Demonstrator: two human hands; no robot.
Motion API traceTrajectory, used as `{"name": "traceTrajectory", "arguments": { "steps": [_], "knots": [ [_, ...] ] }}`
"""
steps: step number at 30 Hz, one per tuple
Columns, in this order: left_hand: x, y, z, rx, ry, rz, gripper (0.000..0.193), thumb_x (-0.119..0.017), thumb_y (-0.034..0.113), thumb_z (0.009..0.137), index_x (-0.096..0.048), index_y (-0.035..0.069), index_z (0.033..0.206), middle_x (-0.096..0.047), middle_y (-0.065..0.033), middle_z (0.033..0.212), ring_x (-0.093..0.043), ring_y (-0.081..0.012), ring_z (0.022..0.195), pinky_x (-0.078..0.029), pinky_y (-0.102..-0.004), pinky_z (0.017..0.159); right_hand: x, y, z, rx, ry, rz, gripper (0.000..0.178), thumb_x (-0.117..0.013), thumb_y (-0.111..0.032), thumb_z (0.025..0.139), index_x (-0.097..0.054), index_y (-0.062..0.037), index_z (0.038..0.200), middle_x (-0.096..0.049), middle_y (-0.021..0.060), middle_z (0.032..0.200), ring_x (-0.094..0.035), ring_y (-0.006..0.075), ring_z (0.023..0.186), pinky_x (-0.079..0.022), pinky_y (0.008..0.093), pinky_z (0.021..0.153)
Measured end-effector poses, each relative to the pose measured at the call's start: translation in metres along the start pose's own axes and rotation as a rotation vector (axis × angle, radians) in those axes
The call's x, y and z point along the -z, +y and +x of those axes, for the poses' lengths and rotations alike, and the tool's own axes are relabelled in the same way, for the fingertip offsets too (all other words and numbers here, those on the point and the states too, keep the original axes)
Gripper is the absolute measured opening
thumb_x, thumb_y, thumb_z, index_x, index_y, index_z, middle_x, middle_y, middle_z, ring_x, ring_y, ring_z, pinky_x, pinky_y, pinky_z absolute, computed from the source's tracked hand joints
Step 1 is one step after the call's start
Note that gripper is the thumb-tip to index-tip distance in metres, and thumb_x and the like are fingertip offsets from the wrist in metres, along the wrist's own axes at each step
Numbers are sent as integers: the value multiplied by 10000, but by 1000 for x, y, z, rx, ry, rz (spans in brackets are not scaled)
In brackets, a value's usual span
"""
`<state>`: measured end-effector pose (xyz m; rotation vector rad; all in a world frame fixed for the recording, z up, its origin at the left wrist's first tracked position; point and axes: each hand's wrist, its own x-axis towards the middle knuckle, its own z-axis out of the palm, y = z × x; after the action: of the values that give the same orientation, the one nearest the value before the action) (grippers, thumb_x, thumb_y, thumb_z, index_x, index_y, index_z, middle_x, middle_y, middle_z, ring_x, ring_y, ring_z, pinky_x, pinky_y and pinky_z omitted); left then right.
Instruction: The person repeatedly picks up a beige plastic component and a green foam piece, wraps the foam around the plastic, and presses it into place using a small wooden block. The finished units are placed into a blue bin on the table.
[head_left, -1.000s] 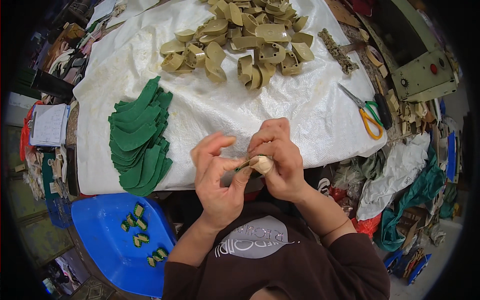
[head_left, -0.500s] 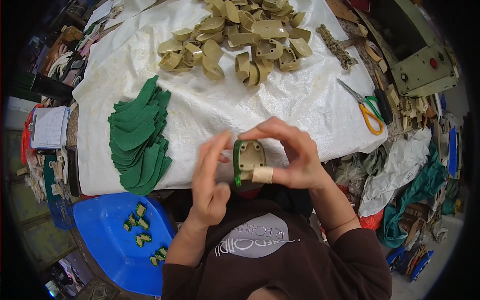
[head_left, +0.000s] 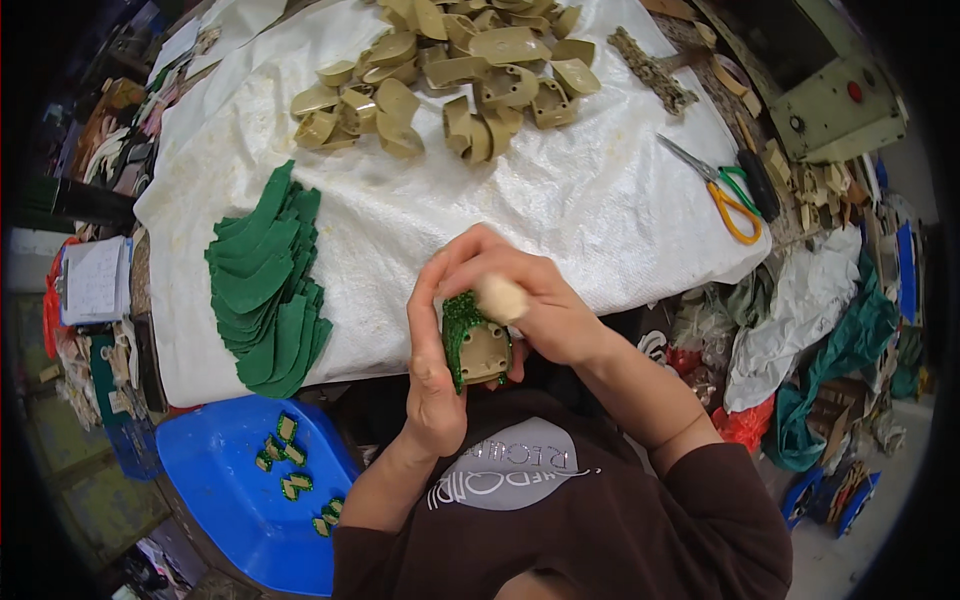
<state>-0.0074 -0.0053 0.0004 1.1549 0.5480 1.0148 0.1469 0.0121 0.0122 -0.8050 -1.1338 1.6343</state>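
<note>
In front of my chest, over the table's near edge, I hold a tan moulded shoe heel (head_left: pixel 487 354), its face with small round holes showing. Green glittery covering (head_left: pixel 461 320) wraps its left side and top. My left hand (head_left: pixel 434 385) is closed round the heel from the left, some fingertips showing beneath it. My right hand (head_left: pixel 548 305) bends over the top, its taped thumb blurred and pressed against the covering. To the left on the white sheet (head_left: pixel 370 240) lies a fanned stack of green cut pieces (head_left: pixel 262 295). A pile of bare tan heels (head_left: pixel 510 45) is at the far side.
Left below the table, a blue basin (head_left: pixel 215 500) holds several green-covered heels (head_left: pixel 287 428). Orange-and-green-handled scissors (head_left: pixel 735 215) lie at the right edge, near a strip of rough residue (head_left: pixel 650 70). A greenish machine box (head_left: pixel 850 125) stands far right; a clipboard (head_left: pixel 95 285) lies left.
My left hand has closed in round the heel, and my right thumb has moved up from its lower edge onto the covering. The heel is lower and tilted; the whole view has shifted slightly.
</note>
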Motion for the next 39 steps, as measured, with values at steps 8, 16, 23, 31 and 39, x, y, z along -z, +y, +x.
{"name": "traceTrajectory", "arguments": {
  "steps": [8,16,23,31,39],
  "knots": [
    [-12,-7,0,-59,186,173,683,-308,492,973,-222,-21,1415,-376,-185,1330,-433,-245,1209,-369,-356,1007,-2,21,-2,230,-76,-172,146,-538,-190,910,-593,-67,966,-501,100,1132,-473,218,1109,-464,325,825],
    [-9,-5,5,-47,358,-43,537,-371,278,964,-242,29,1422,-454,-148,1251,-494,-215,1136,-395,-350,975,-19,37,-11,312,1,-11,354,-443,-185,959,-486,-43,1281,-459,128,1232,-455,246,1173,-333,329,1009],
    [-6,-18,0,-128,338,290,466,-372,284,991,-271,39,1375,-471,-107,1166,-496,-165,1017,-404,-315,898,-21,49,-13,388,99,-219,401,-447,-205,961,-459,-46,1329,-521,105,1169,-516,211,1030,-397,321,915],
    [4,-5,3,84,179,-322,920,-353,719,857,-29,126,1482,-450,-149,1263,-526,-251,1065,-420,-388,929,-12,31,-15,-34,143,111,506,-452,-393,965,-444,-54,1340,-526,100,1098,-531,149,772,-442,292,662],
    [15,-9,2,-274,71,595,791,-596,368,883,-166,-45,1403,-563,-162,1029,-591,-219,906,-484,-331,802,1,-8,-5,155,26,-762,329,-658,-235,816,-590,-11,1047,-538,113,814,-547,239,712,-436,343,615]
  ]
}}
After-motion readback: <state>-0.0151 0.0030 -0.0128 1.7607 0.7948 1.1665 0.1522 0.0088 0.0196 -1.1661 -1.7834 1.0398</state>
